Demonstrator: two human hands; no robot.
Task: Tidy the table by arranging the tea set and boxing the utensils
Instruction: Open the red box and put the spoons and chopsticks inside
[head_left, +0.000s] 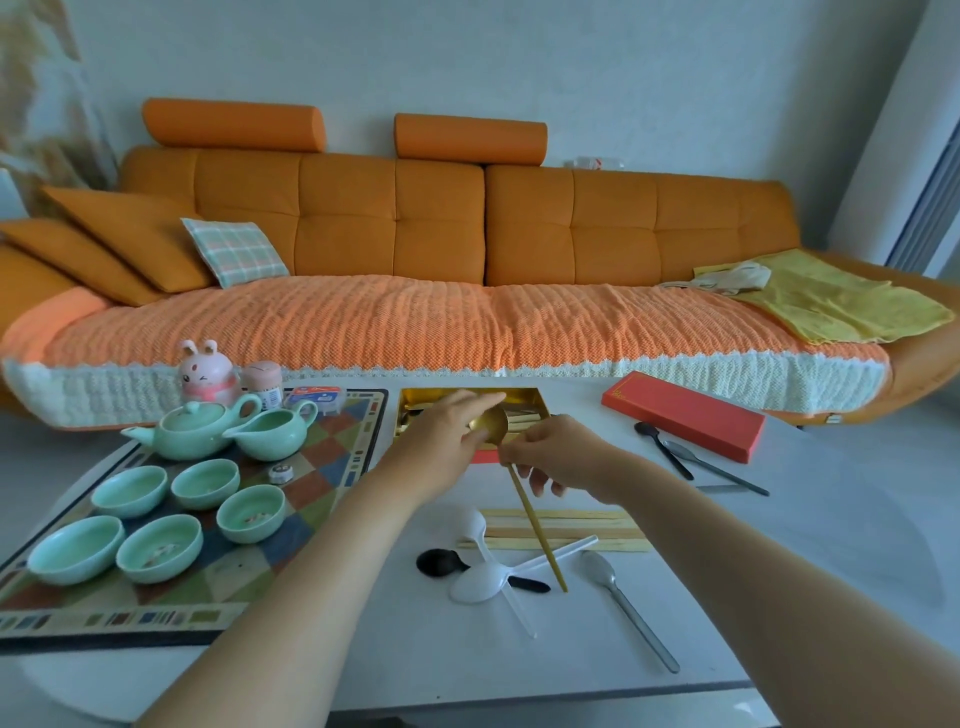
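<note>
We are boxing utensils. Our left hand (441, 447) pinches the bowl of the long-handled gold metal spoon (535, 525) and our right hand (563, 462) pinches its neck, above the open gold-lined box (540, 404) at twelve o'clock. Next, we judge, level the handle within the rim. White plastic spoons (478, 582) crowd six o'clock; three o'clock lies freer.
</note>
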